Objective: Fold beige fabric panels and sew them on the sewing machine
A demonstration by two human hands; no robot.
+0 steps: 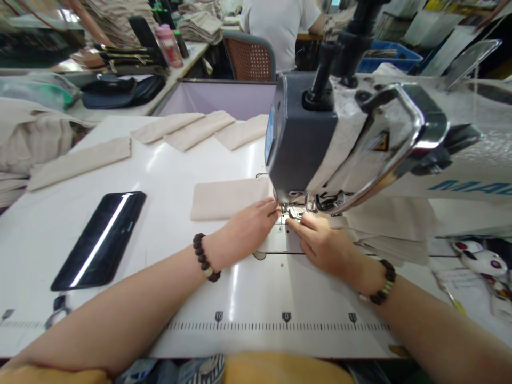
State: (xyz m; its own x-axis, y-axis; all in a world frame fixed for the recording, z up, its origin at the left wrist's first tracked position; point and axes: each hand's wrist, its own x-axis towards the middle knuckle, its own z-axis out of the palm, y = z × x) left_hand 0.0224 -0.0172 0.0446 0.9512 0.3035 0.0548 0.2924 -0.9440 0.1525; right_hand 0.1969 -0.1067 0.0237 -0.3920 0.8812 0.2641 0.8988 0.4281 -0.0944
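Note:
A folded beige fabric piece (224,199) lies flat on the white machine table, its right end beside the needle area of the sewing machine (304,138). My left hand (248,229) is at the near right edge of this piece, fingers together and fingertips closed at its edge by the presser foot (295,213); the exact grip is partly hidden. On the metal needle plate (282,242), my right hand (326,240) rests just right of the foot with its index finger stretched leftward. More beige fabric pieces (392,229) lie behind and right of that hand.
Several folded beige strips (200,129) lie along the table's far side. A black phone (100,240) lies at left. Fabric stacks (28,138) stand at the left edge. A ruler scale (286,325) runs along the front. Ahead, a person in white (276,32) sits on a chair (252,56).

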